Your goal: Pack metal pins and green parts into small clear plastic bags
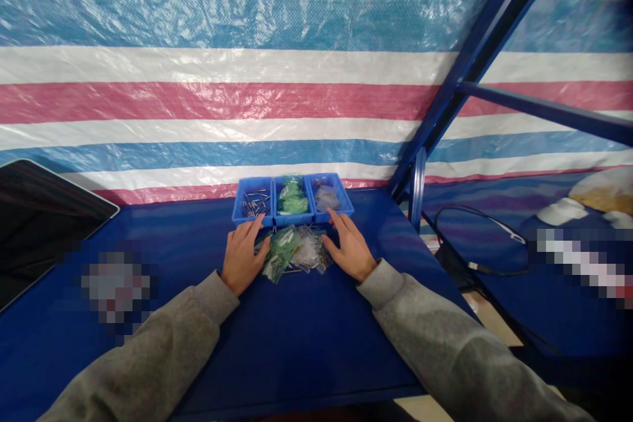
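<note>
A mixed pile lies on the blue table [297, 336], made up of green plastic bags [283, 249], clear plastic bags [307, 252] and some thin metal pieces. At its left edge rests my left hand [244, 252], fingers apart. My right hand [350, 249] is at the pile's right edge, also with fingers spread. Just behind stand three blue bins side by side. The left bin [237, 206] contains thin metal rods [256, 203], the middle bin [293, 218] green bags [291, 196], and the right bin [345, 203] clear bags [327, 198].
A dark screen-like panel [44, 224] stands at the left, near a blurred-out item [115, 285]. Blue metal framing [445, 112] rises at the right. Beyond it, a black cable [440, 211] lies on another blue surface. Striped plastic sheeting [222, 99] hangs behind.
</note>
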`<state>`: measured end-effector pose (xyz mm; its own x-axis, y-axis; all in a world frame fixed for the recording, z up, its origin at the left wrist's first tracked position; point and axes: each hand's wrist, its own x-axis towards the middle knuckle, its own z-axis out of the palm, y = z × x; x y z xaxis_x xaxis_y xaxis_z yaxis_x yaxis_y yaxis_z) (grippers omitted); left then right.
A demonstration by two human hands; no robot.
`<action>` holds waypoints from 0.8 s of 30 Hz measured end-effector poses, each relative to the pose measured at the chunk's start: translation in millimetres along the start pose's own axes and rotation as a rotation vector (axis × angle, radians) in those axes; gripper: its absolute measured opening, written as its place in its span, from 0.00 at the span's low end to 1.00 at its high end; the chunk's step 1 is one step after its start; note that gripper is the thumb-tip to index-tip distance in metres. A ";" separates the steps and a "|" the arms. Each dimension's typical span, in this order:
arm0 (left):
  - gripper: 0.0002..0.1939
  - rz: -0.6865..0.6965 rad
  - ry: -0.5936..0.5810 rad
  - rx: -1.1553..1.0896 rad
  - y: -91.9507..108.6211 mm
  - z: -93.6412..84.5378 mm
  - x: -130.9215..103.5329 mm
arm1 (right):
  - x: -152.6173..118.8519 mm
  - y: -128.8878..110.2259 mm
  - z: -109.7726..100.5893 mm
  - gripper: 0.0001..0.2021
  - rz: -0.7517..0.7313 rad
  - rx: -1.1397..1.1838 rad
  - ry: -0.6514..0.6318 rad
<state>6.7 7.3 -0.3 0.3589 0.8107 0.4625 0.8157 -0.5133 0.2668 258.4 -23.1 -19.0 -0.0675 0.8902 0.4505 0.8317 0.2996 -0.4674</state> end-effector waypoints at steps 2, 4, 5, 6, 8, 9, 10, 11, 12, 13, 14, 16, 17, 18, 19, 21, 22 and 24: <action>0.23 0.008 -0.001 -0.009 0.1 -0.8 -0.6 | -0.7 -0.8 0.2 0.27 0.016 -0.016 -0.005; 0.22 0.021 0.012 -0.029 0.7 -2.7 -2.0 | -1.9 -2.0 -0.6 0.27 0.023 -0.019 -0.002; 0.22 0.036 0.016 -0.043 1.2 -4.1 -2.9 | -2.7 -2.6 -1.7 0.27 0.017 -0.014 0.004; 0.22 0.061 0.007 -0.060 1.6 -5.6 -4.0 | -3.5 -3.1 -3.3 0.27 0.003 -0.003 0.009; 0.22 0.161 -0.060 -0.088 2.2 -8.5 -6.3 | -4.8 -3.2 -7.3 0.26 -0.056 0.028 0.003; 0.23 0.220 -0.107 -0.088 2.2 -9.5 -7.3 | -5.3 -2.5 -9.3 0.26 -0.106 0.047 -0.020; 0.24 0.282 -0.161 -0.083 1.9 -10.2 -8.1 | -5.6 -1.4 -10.9 0.27 -0.173 0.062 -0.057; 0.25 0.340 -0.214 -0.072 1.3 -10.4 -8.6 | -5.7 0.1 -11.9 0.29 -0.248 0.076 -0.105; 0.27 0.390 -0.265 -0.059 0.4 -10.1 -8.9 | -5.7 2.1 -12.2 0.31 -0.314 0.081 -0.156; 0.30 0.431 -0.309 -0.046 -0.8 -9.5 -9.0 | -5.7 4.3 -11.7 0.33 -0.366 0.080 -0.206; 0.32 0.460 -0.348 -0.033 -2.0 -8.6 -8.9 | -5.5 6.5 -10.5 0.35 -0.405 0.076 -0.254; 0.36 0.486 -0.402 -0.019 -4.4 -6.5 -8.2 | -5.3 10.7 -6.9 0.38 -0.454 0.076 -0.329; 0.37 0.491 -0.421 -0.017 -5.3 -5.5 -7.9 | -5.2 12.3 -5.0 0.38 -0.468 0.083 -0.352; 0.37 0.495 -0.435 -0.018 -6.0 -4.6 -7.4 | -5.0 13.5 -3.2 0.37 -0.478 0.091 -0.366; 0.37 0.498 -0.446 -0.020 -6.5 -3.9 -7.0 | -4.9 14.3 -1.6 0.36 -0.484 0.100 -0.373; 0.36 0.504 -0.453 -0.023 -6.6 -3.0 -6.2 | -4.8 14.7 0.8 0.35 -0.489 0.113 -0.375; 0.36 0.506 -0.454 -0.023 -6.4 -2.8 -5.8 | -4.9 14.5 1.7 0.34 -0.488 0.115 -0.373; 0.35 0.505 -0.451 -0.021 -5.4 -2.3 -4.9 | -5.3 13.6 3.8 0.33 -0.476 0.111 -0.362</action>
<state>-0.6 5.4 -2.1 0.8514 0.5062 0.1374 0.4913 -0.8614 0.1291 268.0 -22.5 -30.6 -0.6172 0.7038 0.3518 0.6027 0.7103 -0.3636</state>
